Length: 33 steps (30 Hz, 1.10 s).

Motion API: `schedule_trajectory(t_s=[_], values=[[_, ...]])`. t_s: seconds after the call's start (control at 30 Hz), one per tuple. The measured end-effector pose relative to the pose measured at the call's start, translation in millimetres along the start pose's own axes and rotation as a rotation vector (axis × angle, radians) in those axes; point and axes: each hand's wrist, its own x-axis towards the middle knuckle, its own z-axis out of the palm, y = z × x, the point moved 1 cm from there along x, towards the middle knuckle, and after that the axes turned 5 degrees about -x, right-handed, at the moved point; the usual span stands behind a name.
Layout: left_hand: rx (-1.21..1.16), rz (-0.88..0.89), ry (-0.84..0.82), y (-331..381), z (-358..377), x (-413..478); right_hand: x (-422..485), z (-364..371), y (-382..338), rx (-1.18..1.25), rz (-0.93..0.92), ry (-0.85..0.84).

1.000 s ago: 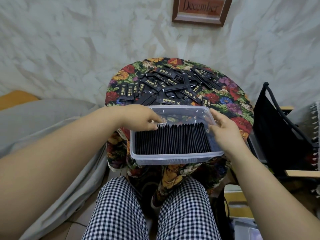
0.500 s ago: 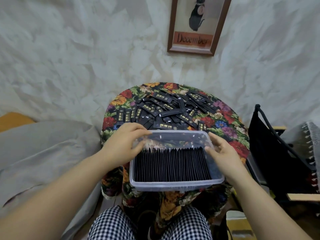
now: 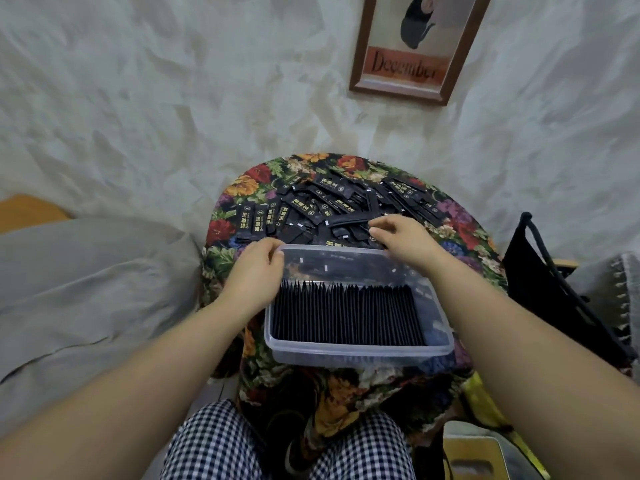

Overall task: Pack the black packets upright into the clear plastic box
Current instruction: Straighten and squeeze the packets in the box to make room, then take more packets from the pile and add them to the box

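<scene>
Black packets [image 3: 346, 315] are standing on edge in a tight row inside the clear plastic box [image 3: 356, 353], filling it from the left wall almost to the right, where a narrow gap is showing. Many more are lying flat in a loose pile [image 3: 332, 202] on the floral cloth [image 3: 239, 188] just beyond the box. The slim sachets are looking light, thin and bendy, with slick wrappers, and are probably best pinched at a short end and slid in edgewise. A person's left hand [image 3: 256, 271] is gripping the box's far left corner, thumb over the rim. The right hand [image 3: 405, 242] is reaching past the far rim, fingers curling onto the pile. Whether they are pinching a packet cannot be told.
</scene>
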Motion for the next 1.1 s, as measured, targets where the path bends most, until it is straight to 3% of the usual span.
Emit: schedule_trajectory(t_s=[0.47, 0.6, 0.77, 0.9, 1.1], values=[[0.018, 0.024, -0.056, 9, -5, 31, 25, -14, -1, -0.052, -0.074, -0.325], [0.027, -0.01, -0.063, 15, -17, 56, 51, -17, -5, -0.075, -0.106, -0.278], [0.315, -0.133, -0.056, -12, -22, 130, 107, -2, -9, -0.275, -0.099, -0.192], [0.47, -0.294, -0.122, -35, -15, 150, 138, 27, -14, -0.394, -0.069, -0.244], [0.333, -0.067, -0.125, -30, 2, 142, 148, 51, -17, -0.496, -0.136, -0.413]])
